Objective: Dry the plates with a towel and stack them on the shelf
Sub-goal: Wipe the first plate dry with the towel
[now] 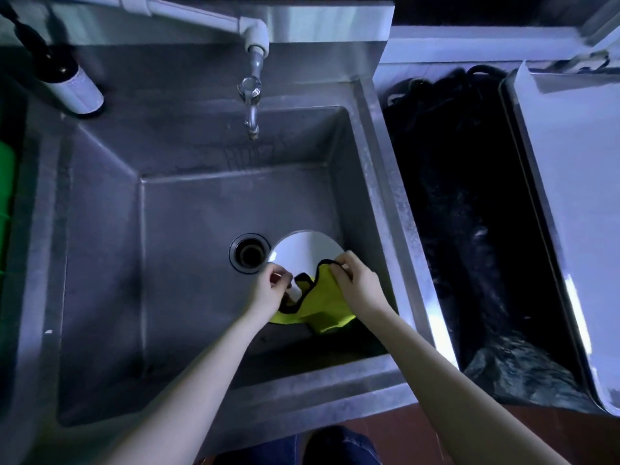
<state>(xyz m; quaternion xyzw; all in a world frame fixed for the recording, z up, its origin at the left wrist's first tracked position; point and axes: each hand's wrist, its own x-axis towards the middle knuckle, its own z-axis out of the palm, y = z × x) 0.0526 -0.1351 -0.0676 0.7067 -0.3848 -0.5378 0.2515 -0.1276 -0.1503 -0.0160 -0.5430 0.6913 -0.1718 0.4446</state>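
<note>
A white plate [303, 251] is held over the steel sink [100, 203], just right of the drain. My left hand [270, 286] grips the plate's near left rim. A yellow-green towel [323, 297] with a dark edge covers the plate's near part and hangs below it. My right hand [352, 280] pinches the towel against the plate's right rim. The plate's lower half is hidden by the towel and both hands.
The drain [250, 252] lies in the sink floor, with a tap [252, 95] above the back wall. A dark bottle [67, 78] stands at the back left. A black bag [469, 229] fills the gap right of the sink, beside a steel tray [577, 196].
</note>
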